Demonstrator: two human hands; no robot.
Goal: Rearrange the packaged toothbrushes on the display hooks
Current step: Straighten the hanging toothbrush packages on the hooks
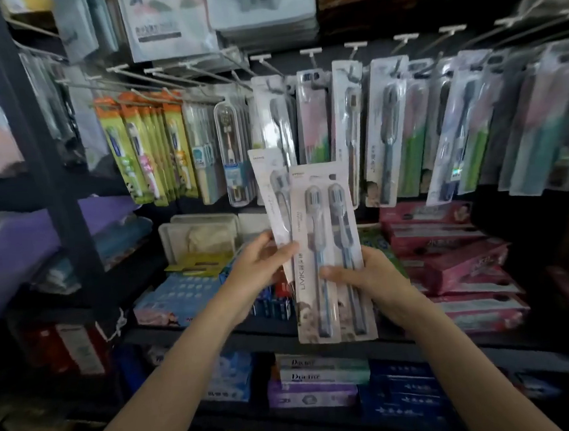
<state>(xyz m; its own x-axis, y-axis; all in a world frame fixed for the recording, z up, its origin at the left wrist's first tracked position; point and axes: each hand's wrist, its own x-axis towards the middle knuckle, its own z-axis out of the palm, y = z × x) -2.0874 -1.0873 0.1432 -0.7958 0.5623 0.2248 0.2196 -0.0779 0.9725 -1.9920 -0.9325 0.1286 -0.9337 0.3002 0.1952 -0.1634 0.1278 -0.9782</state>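
Right hand (367,276) grips twin-brush pack (327,246) mid-height; left hand (260,269) pinches rear pack (271,196) near bottom.

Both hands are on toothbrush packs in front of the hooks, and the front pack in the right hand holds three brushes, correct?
Not quite. The head view shows the front pack holds two brushes, not three. The rest stands: the right hand holds it, and the left hand holds a second pack behind it, in front of the hooks.
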